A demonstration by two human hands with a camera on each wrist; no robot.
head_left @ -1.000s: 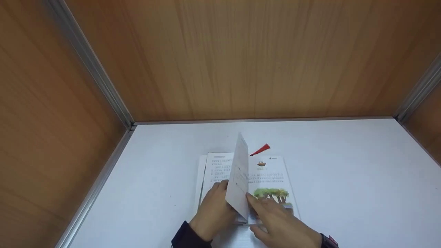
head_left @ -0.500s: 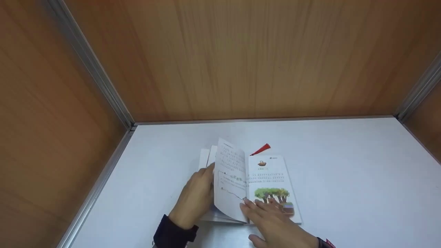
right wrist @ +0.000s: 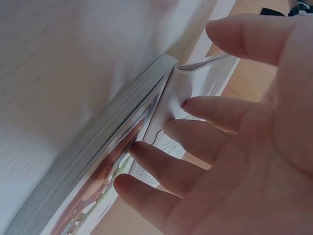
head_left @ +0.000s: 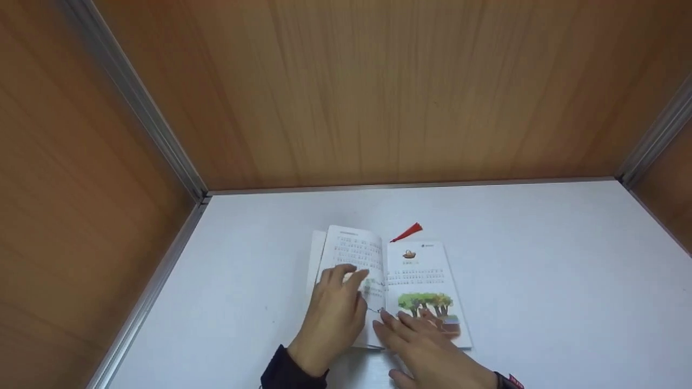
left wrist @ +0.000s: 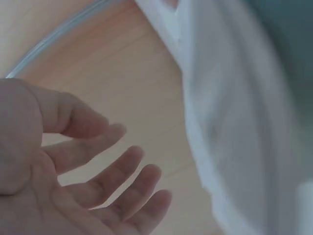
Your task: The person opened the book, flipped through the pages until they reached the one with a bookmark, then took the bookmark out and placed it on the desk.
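An open book (head_left: 416, 281) lies on the white table (head_left: 540, 281), text on its left page, a picture of trees on its right page. A red tassel (head_left: 409, 233) sticks out past its top edge. My left hand (head_left: 335, 313) lies with spread fingers on the left page; its wrist view shows the fingers (left wrist: 112, 171) loose and holding nothing. My right hand (head_left: 421, 335) rests flat on the lower right page near the spine. In the right wrist view its straight fingertips (right wrist: 161, 147) touch the book (right wrist: 98, 161) by the fold.
Wooden walls with metal corner strips (head_left: 162, 146) close in the table at the left, back and right. The book sits near the front middle of the table.
The raised page has come down to the left and now lies flat. My left hand moved from behind that page onto it. My right hand stayed on the right page.
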